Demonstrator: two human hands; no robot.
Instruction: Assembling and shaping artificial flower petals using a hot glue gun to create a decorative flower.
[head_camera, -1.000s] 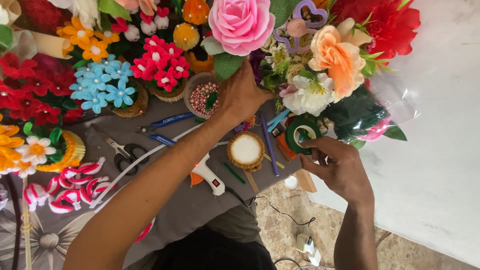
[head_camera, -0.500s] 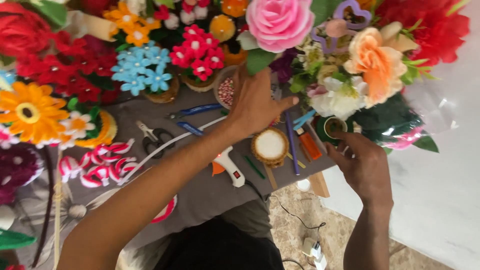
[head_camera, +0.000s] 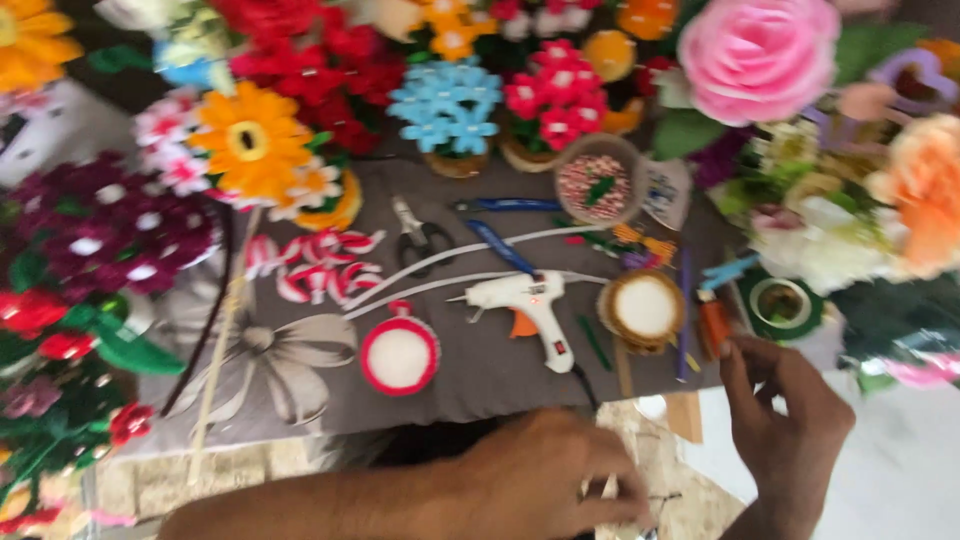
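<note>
Head view: both hands are pulling back from the flowers toward the near edge of the table (head_camera: 300, 395), and the camera is swinging left, so more of the grey cloth is showing than half a second ago. The left hand (head_camera: 545, 480), which was reaching up among the blooms, is now sitting low below the table edge, fingers (head_camera: 615, 500) closing loosely around a thin pale stick; the blur is hiding the grip itself. The right hand (head_camera: 785, 420) is hovering at the table corner, fingers (head_camera: 735, 365) released and holding nothing, just beside an orange tube (head_camera: 712, 325) and near the green tape roll (head_camera: 783, 303).

Lying between the hands and the flowers: a white glue gun (head_camera: 525, 300), a round wicker dish (head_camera: 643, 310), a red-rimmed dish (head_camera: 399, 355), scissors (head_camera: 418, 235).
</note>
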